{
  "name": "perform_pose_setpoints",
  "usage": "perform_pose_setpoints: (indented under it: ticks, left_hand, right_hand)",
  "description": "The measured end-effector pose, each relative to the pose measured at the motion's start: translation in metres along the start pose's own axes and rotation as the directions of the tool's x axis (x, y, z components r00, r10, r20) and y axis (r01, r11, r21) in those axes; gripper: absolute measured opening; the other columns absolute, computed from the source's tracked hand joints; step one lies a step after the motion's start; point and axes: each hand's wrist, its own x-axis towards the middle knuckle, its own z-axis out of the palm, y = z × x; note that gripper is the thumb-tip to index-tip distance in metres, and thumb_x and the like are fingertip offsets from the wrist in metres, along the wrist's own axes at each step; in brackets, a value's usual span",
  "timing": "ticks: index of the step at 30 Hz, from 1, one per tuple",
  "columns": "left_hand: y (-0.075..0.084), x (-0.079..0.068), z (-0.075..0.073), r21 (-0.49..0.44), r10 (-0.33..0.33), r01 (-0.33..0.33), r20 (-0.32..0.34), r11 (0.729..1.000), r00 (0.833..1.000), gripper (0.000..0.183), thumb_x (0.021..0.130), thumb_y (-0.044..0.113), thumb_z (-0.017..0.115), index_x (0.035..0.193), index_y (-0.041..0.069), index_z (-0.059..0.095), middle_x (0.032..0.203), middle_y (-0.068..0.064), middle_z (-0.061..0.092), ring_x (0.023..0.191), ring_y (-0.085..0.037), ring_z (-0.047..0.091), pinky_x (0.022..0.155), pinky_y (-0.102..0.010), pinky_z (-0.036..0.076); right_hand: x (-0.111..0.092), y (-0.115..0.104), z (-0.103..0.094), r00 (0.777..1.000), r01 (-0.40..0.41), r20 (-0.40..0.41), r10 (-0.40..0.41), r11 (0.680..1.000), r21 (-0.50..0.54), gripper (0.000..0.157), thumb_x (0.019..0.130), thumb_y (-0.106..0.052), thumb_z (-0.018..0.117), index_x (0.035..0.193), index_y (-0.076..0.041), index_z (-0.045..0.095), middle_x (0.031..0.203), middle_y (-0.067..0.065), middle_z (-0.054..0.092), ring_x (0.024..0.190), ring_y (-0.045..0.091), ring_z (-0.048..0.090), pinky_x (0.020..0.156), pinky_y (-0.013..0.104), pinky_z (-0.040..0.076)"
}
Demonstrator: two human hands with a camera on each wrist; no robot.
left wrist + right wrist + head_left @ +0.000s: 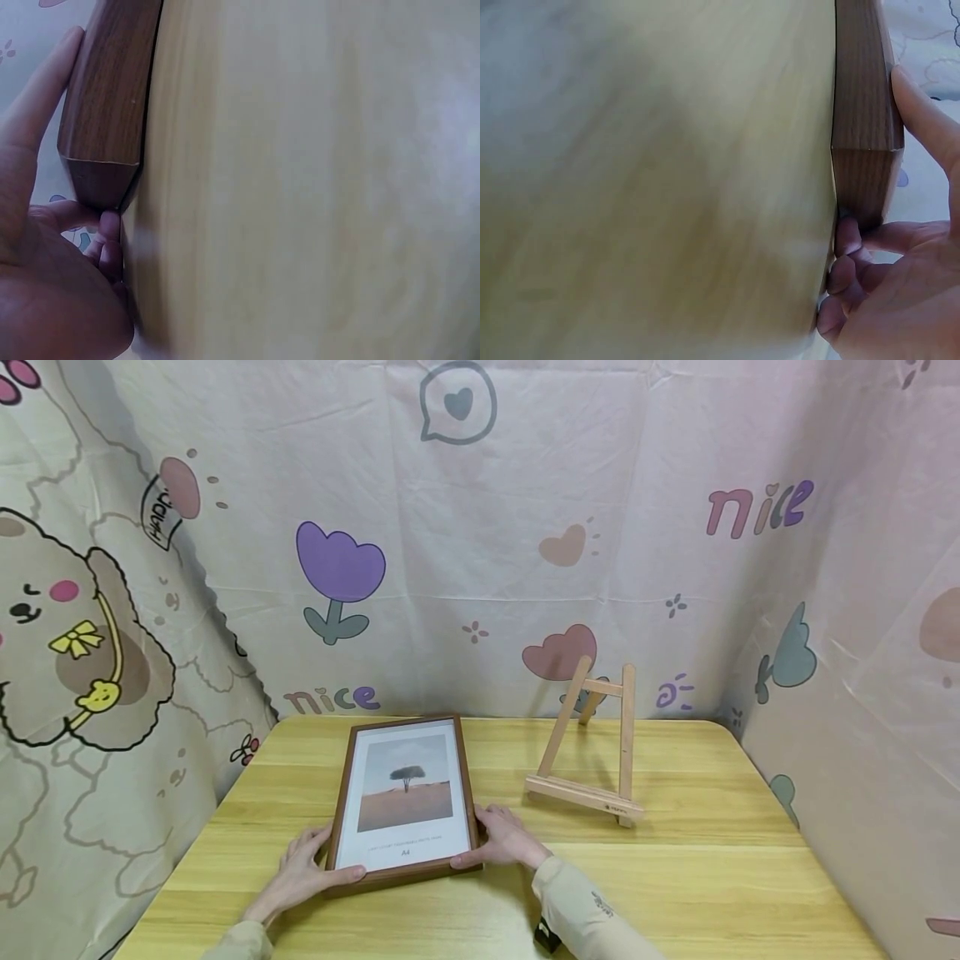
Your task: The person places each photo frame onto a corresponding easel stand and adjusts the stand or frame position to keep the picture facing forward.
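A brown wooden picture frame (405,863) lies face up on the table, slightly turned, showing a print of a tree with "A4" below it. My left hand (303,870) holds its near left corner, thumb along the front edge and fingers at the left side. At the near right corner, my right hand (504,838) grips it the same way. The left wrist view shows the frame's wooden edge (112,90) between thumb and curled fingers. In the right wrist view, fingertips (841,274) sit low by the frame's corner, close to the tabletop.
Right of the frame stands a small light-wood easel (585,793) with a front ledge. The yellow wood-grain table (712,877) meets a printed cloth backdrop (465,527) at the back and sides. A small black object (547,935) shows beneath my right sleeve.
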Motion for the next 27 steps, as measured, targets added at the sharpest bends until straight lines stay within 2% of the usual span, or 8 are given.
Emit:
perform_pose_setpoints:
  ticks: [8, 20, 27]
  left_hand:
    - [0.0004, -0.0018, 0.0019, -0.014, -0.001, 0.001, -0.006, 1.000, 1.000, 0.109, 0.077, 0.046, 0.082, 0.155, -0.005, 0.027, 0.150, -0.032, 0.029, 0.136, -0.052, 0.023, 0.107, -0.073, 0.024]
    - [0.0030, -0.0037, 0.0019, -0.011, -0.023, 0.023, 0.004, 1.000, 1.000, 0.110, 0.078, 0.047, 0.081, 0.156, -0.005, 0.024, 0.154, -0.036, 0.022, 0.139, -0.056, 0.018, 0.108, -0.077, 0.021]
    - [0.0034, -0.0049, 0.0024, -0.017, -0.017, 0.017, 0.002, 1.000, 1.000, 0.112, 0.078, 0.045, 0.081, 0.158, -0.004, 0.020, 0.156, -0.041, 0.016, 0.142, -0.061, 0.010, 0.110, -0.081, 0.011]
  right_hand:
    - [-0.0019, 0.0010, 0.0000, 1.000, -0.002, 0.001, 0.002, 0.998, 0.069, 0.107, 0.074, -0.048, 0.087, 0.154, 0.001, 0.035, 0.146, 0.027, 0.046, 0.137, 0.041, 0.041, 0.120, 0.061, 0.029]
    - [-0.0042, 0.0014, -0.0002, 1.000, -0.011, -0.004, 0.011, 0.995, 0.101, 0.109, 0.074, -0.048, 0.087, 0.155, 0.000, 0.033, 0.153, 0.030, 0.039, 0.144, 0.045, 0.034, 0.122, 0.064, 0.022]
    - [-0.0065, 0.0010, 0.0005, 0.999, 0.019, -0.032, -0.015, 0.994, 0.109, 0.108, 0.074, -0.044, 0.088, 0.155, 0.001, 0.032, 0.149, 0.031, 0.043, 0.141, 0.047, 0.036, 0.120, 0.067, 0.023]
